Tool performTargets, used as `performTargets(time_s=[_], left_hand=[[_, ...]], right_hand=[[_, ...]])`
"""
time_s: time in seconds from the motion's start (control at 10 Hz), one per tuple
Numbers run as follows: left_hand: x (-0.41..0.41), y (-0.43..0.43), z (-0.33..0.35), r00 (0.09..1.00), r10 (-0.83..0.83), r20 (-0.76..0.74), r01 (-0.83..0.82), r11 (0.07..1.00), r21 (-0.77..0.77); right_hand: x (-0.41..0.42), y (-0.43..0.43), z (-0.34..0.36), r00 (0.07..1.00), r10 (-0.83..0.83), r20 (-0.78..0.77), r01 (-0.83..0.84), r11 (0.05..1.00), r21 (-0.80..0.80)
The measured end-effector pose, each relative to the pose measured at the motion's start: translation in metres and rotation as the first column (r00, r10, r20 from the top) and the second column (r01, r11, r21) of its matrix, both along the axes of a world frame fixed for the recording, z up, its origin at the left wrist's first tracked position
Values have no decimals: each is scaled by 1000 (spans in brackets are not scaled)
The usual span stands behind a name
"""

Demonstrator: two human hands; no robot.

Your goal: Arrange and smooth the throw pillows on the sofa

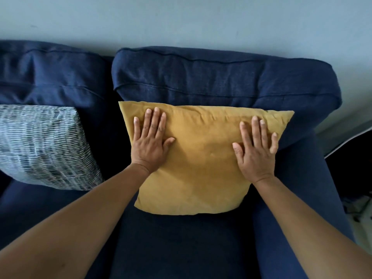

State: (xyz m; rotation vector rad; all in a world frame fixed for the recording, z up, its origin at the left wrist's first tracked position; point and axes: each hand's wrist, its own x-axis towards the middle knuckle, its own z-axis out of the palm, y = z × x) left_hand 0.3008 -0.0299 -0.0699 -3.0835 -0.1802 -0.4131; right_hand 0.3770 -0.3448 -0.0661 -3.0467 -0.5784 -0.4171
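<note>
My left hand (150, 137) and right hand (255, 150) lie flat and open, fingers spread, gripping nothing, palms pressed on the upper half of the yellow pillow (201, 164) so I can press its creased cover flat. The pillow leans against the back cushion (221, 81) at the sofa's (181, 238) right end, by the armrest (302, 188). The striped pillow (44, 146) stands apart on my left, probably next.

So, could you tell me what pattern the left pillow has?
Fine black-and-white broken stripes on the left pillow, head view.
</note>
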Motion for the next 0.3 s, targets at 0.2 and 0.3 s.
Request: performTargets(time_s=[0.2, 0.3], left_hand=[[-16, -6, 37, 997, 12, -70, -18, 996, -90], [-26, -3, 65, 995, 45, -92, -55, 992, -111]], right_hand=[[-23, 15, 33, 995, -23, -95, 35, 991, 131], [-36, 25, 53, 990, -5, -140, 33, 979, 202]])
